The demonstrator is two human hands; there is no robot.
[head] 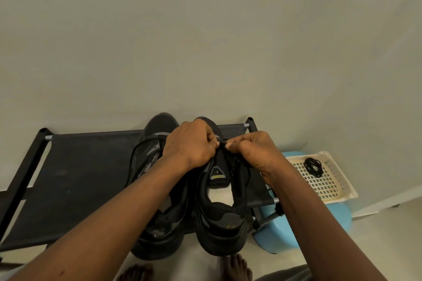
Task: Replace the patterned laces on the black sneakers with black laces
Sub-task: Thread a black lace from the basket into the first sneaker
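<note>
Your bare feet (238,267) show at the bottom edge, cut off by the frame, toes pointing toward the rack (86,166). Your forearms reach up from both lower corners and cover much of what lies beneath them.

Two black sneakers stand side by side on the rack's dark fabric shelf, heels toward you and hanging over its front edge. Your left forearm crosses the left-hand sneaker (159,230) and hides its opening. The right-hand sneaker (222,217) shows its pale insole and the label on its tongue.

Both hands meet over the right-hand sneaker's eyelets. Your left hand (190,143) has its fingers curled in, pinching a short stretch of dark lace (222,141). Your right hand (258,153) pinches the same lace from the other side, fingertips nearly touching the left hand's. Your knuckles hide the eyelets, and the lace is too dark against the shoe to say whether it is patterned.

A loose lace (134,155) loops out from the left-hand sneaker over the shelf.

To the right, a cream basket (340,178) sits on a blue stool (280,232), partly behind your right arm. A bundle of black lace (313,166) lies in the basket.

Behind it all rises a plain wall (205,41).
</note>
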